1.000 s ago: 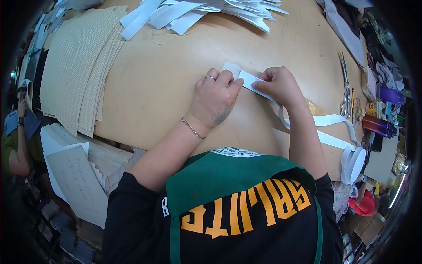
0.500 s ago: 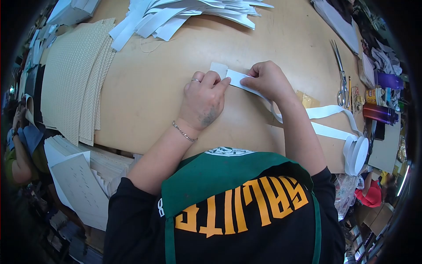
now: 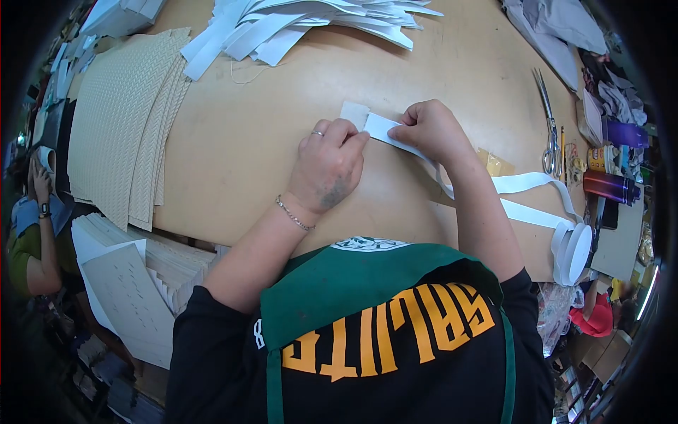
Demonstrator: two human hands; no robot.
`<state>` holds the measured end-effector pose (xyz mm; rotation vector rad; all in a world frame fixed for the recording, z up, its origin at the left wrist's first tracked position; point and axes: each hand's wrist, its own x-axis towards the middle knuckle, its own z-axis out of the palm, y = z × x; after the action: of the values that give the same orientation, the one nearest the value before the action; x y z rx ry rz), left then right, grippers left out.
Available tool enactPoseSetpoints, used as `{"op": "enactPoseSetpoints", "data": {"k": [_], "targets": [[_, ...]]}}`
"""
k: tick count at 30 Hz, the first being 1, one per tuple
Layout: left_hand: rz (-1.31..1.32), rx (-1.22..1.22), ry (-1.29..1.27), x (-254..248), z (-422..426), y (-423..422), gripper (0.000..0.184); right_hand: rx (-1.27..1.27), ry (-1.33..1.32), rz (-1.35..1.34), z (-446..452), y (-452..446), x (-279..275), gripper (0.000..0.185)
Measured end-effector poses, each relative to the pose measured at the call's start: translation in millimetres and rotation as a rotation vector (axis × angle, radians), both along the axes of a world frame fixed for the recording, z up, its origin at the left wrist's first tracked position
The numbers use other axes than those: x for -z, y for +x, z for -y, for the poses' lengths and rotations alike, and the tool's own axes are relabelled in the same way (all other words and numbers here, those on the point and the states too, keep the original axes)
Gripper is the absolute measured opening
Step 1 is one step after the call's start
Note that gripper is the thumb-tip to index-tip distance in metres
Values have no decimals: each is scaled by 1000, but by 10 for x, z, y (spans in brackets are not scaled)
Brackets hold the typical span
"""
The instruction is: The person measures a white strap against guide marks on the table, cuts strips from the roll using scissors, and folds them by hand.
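White strip (image 3: 380, 126): R hand (image 3: 429, 133) pinching, L hand (image 3: 329, 164) curled, prob. touching.

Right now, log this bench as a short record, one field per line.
Left hand: fingertips at the end of the strip
Right hand: pinching the strip
Strip: white, flat end beside a pale piece
Right side: roll, scissors
Far side: pile of white strips
Left side: textured sheets

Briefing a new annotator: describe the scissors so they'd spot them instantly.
Start at the large tan table. On its right side, beyond the right hand, scissors lie beside a thin yellow stick. Unlike that plain stick, they're shiny metal, with long blades and handle loops.
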<state>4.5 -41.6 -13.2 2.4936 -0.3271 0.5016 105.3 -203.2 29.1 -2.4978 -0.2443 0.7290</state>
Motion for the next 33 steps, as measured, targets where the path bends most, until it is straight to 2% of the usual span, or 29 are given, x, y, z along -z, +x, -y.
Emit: {"op": "enactPoseSetpoints", "data": {"k": [5, 8, 11, 23, 33], "targets": [[-18, 48, 7, -47, 12, -204, 21, 12, 7, -12, 8, 0, 7, 21], [43, -8, -30, -77, 35, -156, 20, 23, 27, -9, 13, -1, 23, 21], [-5, -30, 9, -96, 19, -91, 20, 16, 12, -3, 7, 3, 2, 21], [51, 9, 84, 26, -45, 9, 19, 48, 0, -30, 4, 24, 7, 18], [64, -2, 223, 18, -18, 10, 31, 21, 3, -7, 2, 15, 13, 18]]}}
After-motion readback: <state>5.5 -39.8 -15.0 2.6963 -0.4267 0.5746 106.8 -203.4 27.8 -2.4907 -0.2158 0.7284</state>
